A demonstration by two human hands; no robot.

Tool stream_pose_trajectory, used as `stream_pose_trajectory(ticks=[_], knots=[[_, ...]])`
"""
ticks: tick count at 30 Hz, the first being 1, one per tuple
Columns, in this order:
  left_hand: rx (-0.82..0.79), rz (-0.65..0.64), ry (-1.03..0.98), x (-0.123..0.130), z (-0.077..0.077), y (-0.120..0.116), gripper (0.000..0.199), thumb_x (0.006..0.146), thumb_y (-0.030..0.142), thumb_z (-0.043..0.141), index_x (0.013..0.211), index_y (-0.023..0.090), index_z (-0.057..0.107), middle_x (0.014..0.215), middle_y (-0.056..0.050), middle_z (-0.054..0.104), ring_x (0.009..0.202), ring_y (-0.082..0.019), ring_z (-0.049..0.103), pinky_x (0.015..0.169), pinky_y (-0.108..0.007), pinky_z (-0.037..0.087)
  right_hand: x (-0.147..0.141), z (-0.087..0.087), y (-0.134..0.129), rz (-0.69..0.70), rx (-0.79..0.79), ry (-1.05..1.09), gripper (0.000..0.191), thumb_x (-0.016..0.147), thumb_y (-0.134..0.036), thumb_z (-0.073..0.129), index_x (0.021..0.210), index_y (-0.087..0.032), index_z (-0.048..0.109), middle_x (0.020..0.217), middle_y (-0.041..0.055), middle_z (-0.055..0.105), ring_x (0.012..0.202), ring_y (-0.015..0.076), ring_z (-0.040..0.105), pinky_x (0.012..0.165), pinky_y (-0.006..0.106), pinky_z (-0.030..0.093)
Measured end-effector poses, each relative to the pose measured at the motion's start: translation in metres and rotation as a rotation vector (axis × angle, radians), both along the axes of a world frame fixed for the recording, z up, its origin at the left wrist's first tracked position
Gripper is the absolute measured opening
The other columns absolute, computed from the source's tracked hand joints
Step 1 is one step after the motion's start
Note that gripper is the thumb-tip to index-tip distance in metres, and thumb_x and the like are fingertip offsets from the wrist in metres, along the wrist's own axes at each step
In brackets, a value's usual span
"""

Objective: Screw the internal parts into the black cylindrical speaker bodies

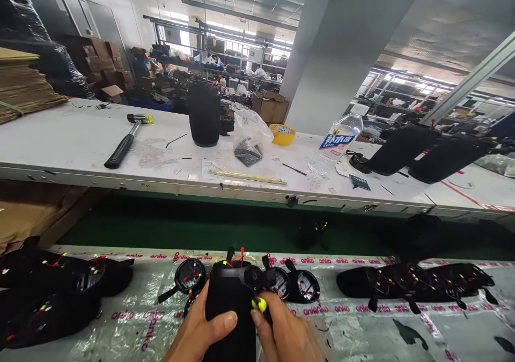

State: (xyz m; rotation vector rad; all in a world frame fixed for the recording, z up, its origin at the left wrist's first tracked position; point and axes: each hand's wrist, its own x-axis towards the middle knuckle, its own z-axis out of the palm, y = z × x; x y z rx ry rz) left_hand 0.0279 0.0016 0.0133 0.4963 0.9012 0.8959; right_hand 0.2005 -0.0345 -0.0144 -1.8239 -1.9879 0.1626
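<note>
My left hand (205, 324) is wrapped round a black fabric-covered cylinder (229, 314), its thumb lying along the near side. Red and yellow wires stick out at the top of this cylinder. On its right side, my right hand (285, 327) pinches a small yellow-and-black handled tool (259, 304); its tip is hidden. Just beyond my hands lie round black end caps with wires inside, one cap (190, 276) to the left and another cap (308, 286) to the right.
Wired black housings lie left (48, 297) and right (418, 281) on the plastic-covered bench (362, 340). A white shelf (169, 161) behind carries a hammer (124, 142), a standing black cylinder (204, 112), a yellow tape roll (282, 134), a bottle (338, 139) and tilted black cylinders (402, 147).
</note>
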Motion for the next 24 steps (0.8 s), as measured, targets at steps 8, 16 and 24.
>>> stream_pose_trajectory(ticks=[8,16,24], knots=[[0.127,0.03,0.223,0.004,-0.003,0.004,0.081,0.061,0.052,0.088,0.131,0.024,0.06,0.116,-0.009,0.079,0.116,-0.04,0.071,0.096,-0.046,0.06,-0.008,0.0,0.0,-0.009,-0.024,-0.049,0.028,0.11,-0.041,0.034,0.114,-0.029,0.058,0.071,-0.0013,0.073,0.057,0.0239,0.073,0.051,0.029,0.048],[0.257,0.137,0.69,-0.007,-0.044,0.005,0.093,0.057,0.056,0.086,0.136,0.019,0.052,0.116,-0.013,0.076,0.115,-0.045,0.069,0.098,-0.056,0.058,-0.025,0.001,-0.002,-0.11,0.006,-0.239,0.013,0.101,-0.027,0.052,0.111,-0.029,0.06,0.067,-0.001,0.073,0.047,0.0237,0.069,0.041,0.029,0.045],[0.256,0.105,0.84,-0.007,-0.048,0.002,0.106,0.058,0.055,0.079,0.147,0.013,0.038,0.128,-0.02,0.067,0.123,-0.048,0.062,0.108,-0.063,0.046,-0.027,0.002,0.001,-0.059,-0.05,-0.286,0.018,0.093,-0.021,0.067,0.107,-0.026,0.058,0.077,-0.0022,0.076,0.05,0.0213,0.07,0.041,0.028,0.042]])
